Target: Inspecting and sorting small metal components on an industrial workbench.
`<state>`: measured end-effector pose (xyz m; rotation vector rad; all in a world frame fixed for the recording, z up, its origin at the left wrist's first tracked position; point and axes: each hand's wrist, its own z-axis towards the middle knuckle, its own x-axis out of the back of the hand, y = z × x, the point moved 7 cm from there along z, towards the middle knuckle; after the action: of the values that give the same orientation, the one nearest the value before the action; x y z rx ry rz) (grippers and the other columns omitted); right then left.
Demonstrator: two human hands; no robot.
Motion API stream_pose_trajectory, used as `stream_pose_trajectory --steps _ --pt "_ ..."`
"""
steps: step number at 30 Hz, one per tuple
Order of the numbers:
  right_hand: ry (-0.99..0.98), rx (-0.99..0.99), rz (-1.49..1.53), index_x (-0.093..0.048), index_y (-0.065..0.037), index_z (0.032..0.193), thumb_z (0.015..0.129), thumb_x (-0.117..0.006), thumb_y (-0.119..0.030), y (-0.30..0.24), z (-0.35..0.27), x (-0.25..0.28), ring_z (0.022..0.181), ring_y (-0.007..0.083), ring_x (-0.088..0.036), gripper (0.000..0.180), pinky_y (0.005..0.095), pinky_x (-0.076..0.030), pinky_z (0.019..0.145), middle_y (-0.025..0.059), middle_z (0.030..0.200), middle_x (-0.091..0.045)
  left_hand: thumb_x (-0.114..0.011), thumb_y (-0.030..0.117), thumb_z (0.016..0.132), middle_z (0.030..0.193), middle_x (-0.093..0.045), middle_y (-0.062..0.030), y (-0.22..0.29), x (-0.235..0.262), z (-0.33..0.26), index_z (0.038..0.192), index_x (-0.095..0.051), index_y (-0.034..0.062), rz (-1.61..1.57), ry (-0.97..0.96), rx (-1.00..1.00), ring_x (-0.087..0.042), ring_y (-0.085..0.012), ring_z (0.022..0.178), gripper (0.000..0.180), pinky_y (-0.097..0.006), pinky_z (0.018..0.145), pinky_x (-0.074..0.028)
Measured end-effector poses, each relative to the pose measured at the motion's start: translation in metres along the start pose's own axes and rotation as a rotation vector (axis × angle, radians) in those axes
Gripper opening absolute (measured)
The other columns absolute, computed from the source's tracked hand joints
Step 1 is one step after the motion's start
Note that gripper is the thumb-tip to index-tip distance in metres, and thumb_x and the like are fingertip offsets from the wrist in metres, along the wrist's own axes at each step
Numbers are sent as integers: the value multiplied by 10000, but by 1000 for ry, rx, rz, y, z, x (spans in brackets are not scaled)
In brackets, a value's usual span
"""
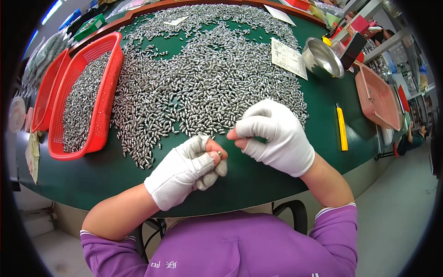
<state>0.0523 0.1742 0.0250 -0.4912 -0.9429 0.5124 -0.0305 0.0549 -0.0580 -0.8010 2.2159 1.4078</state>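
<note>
Left hand (189, 168) in a white glove, fingers (213, 148) pinched narrow on one small metal piece (219, 153) just below the heap of metal pieces (207, 78) on the green bench (115, 171), right hand (274, 136) beside it, fingers curled narrow, hold unclear, red basket (104, 111) left of the heap.

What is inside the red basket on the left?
The red basket holds a long heap of small silvery metal pieces. The heap covers most of its floor, so anything lying underneath cannot be seen.
</note>
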Motion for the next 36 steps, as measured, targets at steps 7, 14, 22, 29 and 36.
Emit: stream_pose_trajectory --steps 7,14,22,29,36 --pt "141 -61 -105 -699 -79 817 673 -744 -12 16 -1 11 688 230 -618 165 327 -505 615 74 751 -625 -577 212 956 834 -599 -30 0 0 0 1024 -531 107 13 -29 -12 -434 -54 578 133 -186 507 -329" --pt "283 -85 -165 -699 -70 819 731 -733 -62 26 -2 31 673 247 -614 95 330 -503 618 98 749 -628 -573 245 946 627 -350 45 17 -4 -6 968 -516 79 85 -67 -189 -254 -59 509 178 -220 475 -216" --pt "632 -429 -842 -702 -130 935 758 -717 -182 13 -53 115 871 291 -637 185 380 -522 783 97 943 -664 -689 54 789 681 -610 -30 29 -16 -25 848 -667 62 1203 301 -500 -558 -155 587 63 -276 563 -446" --pt "394 -1067 -1112 -650 -65 1098 799 -697 -306 64 -186 150 1005 335 -602 386 419 -483 884 169 1080 -619 -720 124 745 643 -550 -61 10 -49 -31 722 -560 107 1923 346 -755 -573 -274 614 163 -385 538 -446" --pt "745 -896 -616 -564 -7 1116 952 -522 -210 47 -210 134 684 166 -613 264 298 -493 658 78 784 -629 -698 96 752 686 -585 -52 1 -44 -42 855 -636 119 1833 458 -771 -588 -239 636 122 -349 572 -468"
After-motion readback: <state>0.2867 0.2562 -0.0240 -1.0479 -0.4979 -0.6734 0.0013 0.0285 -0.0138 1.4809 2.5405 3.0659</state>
